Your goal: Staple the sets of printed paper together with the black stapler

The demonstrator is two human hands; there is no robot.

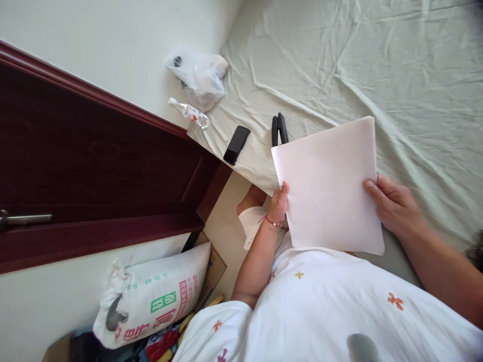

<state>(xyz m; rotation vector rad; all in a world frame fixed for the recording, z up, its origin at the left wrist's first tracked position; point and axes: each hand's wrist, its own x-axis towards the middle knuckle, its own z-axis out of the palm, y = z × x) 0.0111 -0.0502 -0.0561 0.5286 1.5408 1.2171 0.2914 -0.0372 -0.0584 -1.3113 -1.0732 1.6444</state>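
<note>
Holding the white sheets (332, 186) evenly from both sides suits them best, as they lie in front of the shirt (320, 301), their near edge close to its cloth. The left hand (278, 203) is closed in a pinch on the left edge, its thumb at the margin; the right hand (400, 206) is more spread, its thumb on the upper face near the right edge and its other fingers partly hidden. The far right corner shows more than one layer, so light, equal pressure from both thumbs should stop the layers sliding, while a hard squeeze inwards could bow them. Lowering the near edge a little clear of the shirt would help it not to catch, and matching the hands' height would level the pile. Just past the far left corner, a black stapler (282, 125) lies on the bed (320, 75), partly covered from view; whether the paper touches it I cannot tell. Farther off are a phone (236, 145), a clear bottle (191, 114) and a plastic bag (202, 75).
</note>
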